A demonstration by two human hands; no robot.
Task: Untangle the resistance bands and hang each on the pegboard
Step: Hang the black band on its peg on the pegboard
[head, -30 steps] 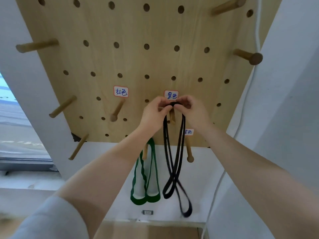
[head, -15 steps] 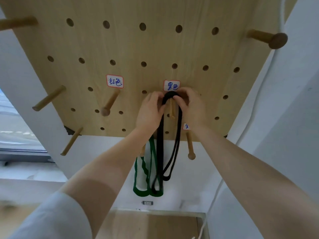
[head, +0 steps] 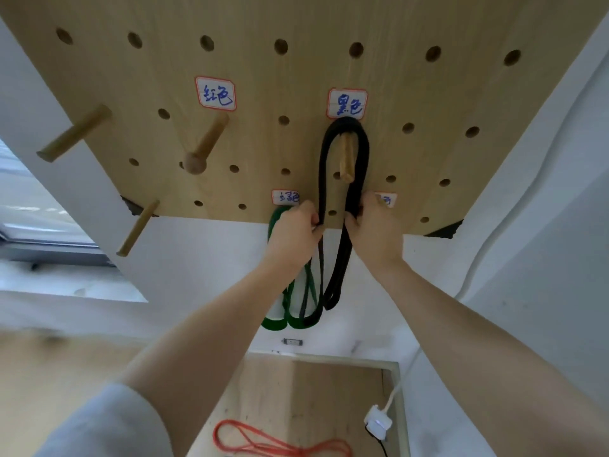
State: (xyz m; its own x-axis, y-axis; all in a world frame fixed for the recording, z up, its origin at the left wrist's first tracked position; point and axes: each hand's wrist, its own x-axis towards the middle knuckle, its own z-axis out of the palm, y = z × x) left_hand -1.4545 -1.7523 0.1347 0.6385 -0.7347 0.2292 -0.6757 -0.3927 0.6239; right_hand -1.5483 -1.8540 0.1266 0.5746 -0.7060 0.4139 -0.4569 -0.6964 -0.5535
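A black band (head: 361, 153) is looped over the wooden peg (head: 346, 159) under the middle label on the pegboard (head: 296, 77). My left hand (head: 295, 234) pinches its left strand and my right hand (head: 370, 230) grips its right strand, both just below the peg. A green band (head: 280, 319) hangs behind my left hand from a lower peg that is hidden. A red band (head: 263, 445) lies on the wooden surface at the bottom.
Bare pegs stick out at the left (head: 74, 133), centre-left (head: 206, 145) and lower left (head: 138, 227). A white cable (head: 487, 245) runs down the right wall to a white plug (head: 378, 423). A wall socket (head: 292, 341) sits below the bands.
Both hands slid down the black band from the peg's top to the board's lower edge. The view moved closer and tilted down, showing the red band below.
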